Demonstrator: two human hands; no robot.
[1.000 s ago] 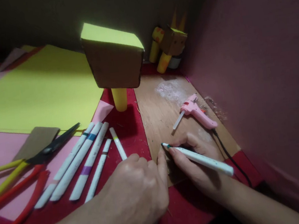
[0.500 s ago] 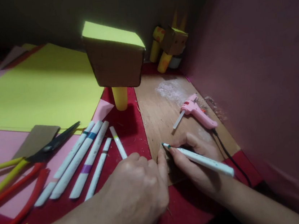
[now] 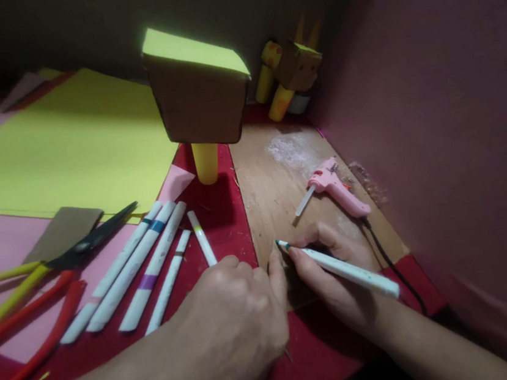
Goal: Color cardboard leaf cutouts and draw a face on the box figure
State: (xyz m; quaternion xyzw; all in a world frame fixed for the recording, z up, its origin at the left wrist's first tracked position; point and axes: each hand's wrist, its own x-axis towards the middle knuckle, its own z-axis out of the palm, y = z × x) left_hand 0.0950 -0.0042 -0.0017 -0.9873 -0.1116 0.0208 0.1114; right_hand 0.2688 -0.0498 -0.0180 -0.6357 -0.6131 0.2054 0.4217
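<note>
My right hand (image 3: 325,264) grips a white marker (image 3: 354,273) with a green tip and band, its tip angled toward the left thumb. Beside it, my left hand (image 3: 245,314) is curled with the knuckles up, thumb stretched close to the marker tip. Whatever lies beneath those fingers is hidden; I cannot make out what they press or hold. Under both hands lies a wooden board (image 3: 261,195) on a red surface (image 3: 220,219). Just past my left knuckles lies a marker with a yellow band (image 3: 202,239).
Several white markers (image 3: 156,279) and scissors with red and yellow handles (image 3: 66,262) lie left. Yellow sheets (image 3: 73,150) are behind. A cardboard shape on a yellow tube (image 3: 200,98) stands ahead. A pink glue gun (image 3: 339,189) lies on the board; a cardboard animal figure (image 3: 298,70) stands farther back.
The view has shifted slightly, so most things sit a little higher and to the right. Both hands keep nearly the same pose, the marker still in my right hand.
</note>
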